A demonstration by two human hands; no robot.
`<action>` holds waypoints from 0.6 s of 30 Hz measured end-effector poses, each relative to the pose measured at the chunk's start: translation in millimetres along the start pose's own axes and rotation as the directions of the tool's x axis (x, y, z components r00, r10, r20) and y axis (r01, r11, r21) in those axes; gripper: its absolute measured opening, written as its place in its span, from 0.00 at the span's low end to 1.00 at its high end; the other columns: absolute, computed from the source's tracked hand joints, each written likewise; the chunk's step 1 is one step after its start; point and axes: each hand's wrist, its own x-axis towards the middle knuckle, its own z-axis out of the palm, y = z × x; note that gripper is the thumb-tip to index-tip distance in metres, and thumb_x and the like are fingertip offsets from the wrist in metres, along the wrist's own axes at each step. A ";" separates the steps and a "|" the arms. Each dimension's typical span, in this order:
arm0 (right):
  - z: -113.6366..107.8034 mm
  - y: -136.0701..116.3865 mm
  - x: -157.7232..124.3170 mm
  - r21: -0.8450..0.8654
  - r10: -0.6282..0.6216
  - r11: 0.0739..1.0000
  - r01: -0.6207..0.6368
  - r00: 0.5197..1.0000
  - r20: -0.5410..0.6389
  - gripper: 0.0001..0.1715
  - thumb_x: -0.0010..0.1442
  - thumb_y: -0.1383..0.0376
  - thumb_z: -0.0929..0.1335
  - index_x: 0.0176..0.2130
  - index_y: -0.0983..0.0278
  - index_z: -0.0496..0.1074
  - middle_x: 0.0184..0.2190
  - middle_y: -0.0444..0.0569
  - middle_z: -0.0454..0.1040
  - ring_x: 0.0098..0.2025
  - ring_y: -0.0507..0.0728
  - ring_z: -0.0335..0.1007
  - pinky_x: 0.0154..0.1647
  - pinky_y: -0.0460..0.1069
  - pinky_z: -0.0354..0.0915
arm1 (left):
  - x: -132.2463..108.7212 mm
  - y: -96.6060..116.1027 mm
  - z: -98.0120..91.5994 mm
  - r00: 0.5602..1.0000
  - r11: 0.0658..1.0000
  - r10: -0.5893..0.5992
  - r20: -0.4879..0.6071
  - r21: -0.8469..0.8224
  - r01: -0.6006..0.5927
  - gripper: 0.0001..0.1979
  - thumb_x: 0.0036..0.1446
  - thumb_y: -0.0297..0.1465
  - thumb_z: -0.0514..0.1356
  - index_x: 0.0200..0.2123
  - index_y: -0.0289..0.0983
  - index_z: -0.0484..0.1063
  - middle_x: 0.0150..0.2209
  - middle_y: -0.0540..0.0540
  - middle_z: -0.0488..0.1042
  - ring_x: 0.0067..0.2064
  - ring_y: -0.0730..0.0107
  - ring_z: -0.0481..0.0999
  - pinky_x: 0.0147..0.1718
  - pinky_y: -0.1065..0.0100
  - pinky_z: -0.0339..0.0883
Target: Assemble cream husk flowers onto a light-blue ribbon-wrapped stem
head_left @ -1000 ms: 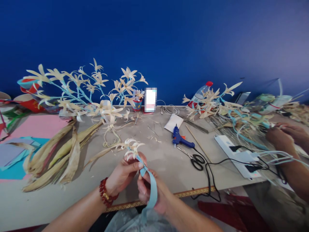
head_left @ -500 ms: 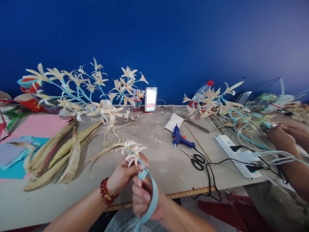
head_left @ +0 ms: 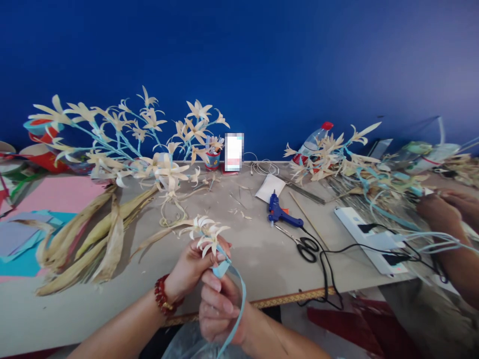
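My left hand [head_left: 190, 267], with a red bead bracelet on its wrist, is closed on the stem of a small cream husk flower [head_left: 205, 234] above the table's near edge. A light blue paper strip [head_left: 236, 304] runs from the flower's base down over my right hand [head_left: 219, 309]. That hand is closed around the strip, just below and against the left hand. The strip's lower end hangs off the bottom of the view.
Dried corn husks [head_left: 93, 239] lie left, with pink and blue paper [head_left: 48, 197]. Finished flower branches [head_left: 123, 134] stand behind. A blue glue gun [head_left: 279, 213], scissors [head_left: 305, 247], a white power strip [head_left: 370, 242] and black cables lie right. Another person's hands [head_left: 445, 209] work at far right.
My right hand has slid down along the blue strip toward me, and the flower has turned slightly in my left hand.
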 end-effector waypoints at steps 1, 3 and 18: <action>-0.8 1.0 0.3 -0.013 0.014 1.000 -0.014 1.000 0.021 0.20 0.55 0.54 0.69 0.23 0.62 0.61 0.08 0.30 0.60 0.07 0.40 0.30 0.09 0.38 0.30 | 0.0 -0.4 0.1 1.000 1.000 -0.012 -0.009 0.003 0.012 0.05 0.48 0.31 0.66 0.24 0.36 0.77 0.27 0.46 0.74 0.36 0.63 0.73 0.47 0.63 0.62; -3.9 4.2 0.2 -0.046 0.061 0.997 -0.059 0.997 0.045 0.20 0.55 0.52 0.69 0.24 0.63 0.62 0.10 0.33 0.63 0.07 0.41 0.35 0.09 0.38 0.35 | 0.2 -2.3 -0.6 0.999 0.999 -0.030 -0.025 -0.012 0.030 0.04 0.49 0.31 0.66 0.25 0.36 0.78 0.28 0.47 0.74 0.36 0.63 0.73 0.45 0.64 0.63; -4.9 -4.9 -89.9 -0.964 -0.433 0.242 0.113 0.901 -0.003 0.15 0.59 0.60 0.68 0.46 0.60 0.72 0.50 0.57 0.68 0.32 0.53 0.71 0.28 0.47 0.66 | 7.2 -8.0 -8.8 0.960 0.983 0.113 -0.257 -0.111 -0.145 0.02 0.46 0.28 0.68 0.27 0.36 0.78 0.29 0.49 0.75 0.34 0.69 0.72 0.36 0.69 0.64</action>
